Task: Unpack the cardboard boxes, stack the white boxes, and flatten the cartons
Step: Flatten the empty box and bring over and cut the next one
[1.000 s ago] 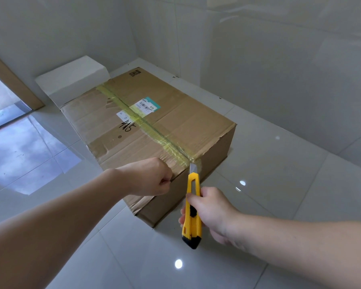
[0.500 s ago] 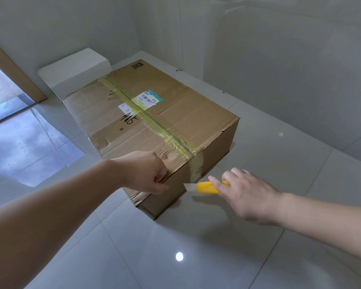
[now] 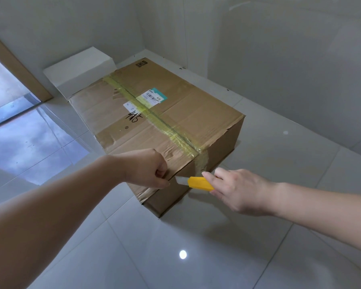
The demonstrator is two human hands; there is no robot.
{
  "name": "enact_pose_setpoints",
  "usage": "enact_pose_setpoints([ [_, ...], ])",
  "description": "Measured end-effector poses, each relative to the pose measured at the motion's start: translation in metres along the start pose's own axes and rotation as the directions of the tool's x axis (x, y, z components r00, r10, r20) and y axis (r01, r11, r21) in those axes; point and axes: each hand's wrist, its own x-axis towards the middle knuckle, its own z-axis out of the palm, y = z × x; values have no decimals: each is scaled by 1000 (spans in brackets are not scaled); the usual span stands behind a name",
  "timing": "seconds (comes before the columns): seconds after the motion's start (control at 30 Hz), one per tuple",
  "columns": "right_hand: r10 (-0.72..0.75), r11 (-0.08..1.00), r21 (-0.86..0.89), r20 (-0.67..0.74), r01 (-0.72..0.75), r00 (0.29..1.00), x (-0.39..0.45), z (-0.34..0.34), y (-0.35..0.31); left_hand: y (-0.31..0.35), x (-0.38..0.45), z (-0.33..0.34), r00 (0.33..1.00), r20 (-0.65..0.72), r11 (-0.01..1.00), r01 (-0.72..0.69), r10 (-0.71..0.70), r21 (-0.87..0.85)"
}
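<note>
the left hand (image 3: 148,170) grips the taped cardboard box's (image 3: 186,113) stiff near edge while the right hand (image 3: 238,190) grips the yellow cutter (image 3: 200,183); likely bulky, best braced at corners

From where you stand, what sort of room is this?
Probably a bare tiled room, perhaps a storeroom: glossy floor tiles, plain tiled walls, and a taped cardboard box on the floor beside a white box.
</note>
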Motion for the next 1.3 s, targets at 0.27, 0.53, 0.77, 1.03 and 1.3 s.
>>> enact_pose_setpoints([
  [0.27, 69, 997, -27, 42, -68, 997, 2, -3, 14, 15, 3, -1, 1000, 7, 998, -17, 16, 68],
  [0.53, 105, 995, -11, 72, -104, 992, -2, -12, 32, 16, 3, 5, 998, -51, 999, -35, 37, 39],
  [0.77, 116, 993, 6, 113, -118, 987, -4, -17, 35, 16, 1, 10, 993, -95, 996, -59, 66, 66],
  [1.03, 160, 987, -2, 208, -163, 965, 0, -19, 32, 11, 1, 12, 990, -103, 993, -87, 95, 78],
  [1.3, 237, 972, -75, 296, -225, 925, 9, -23, 28, 10, 2, 15, 989, -113, 993, -91, 99, 73],
])
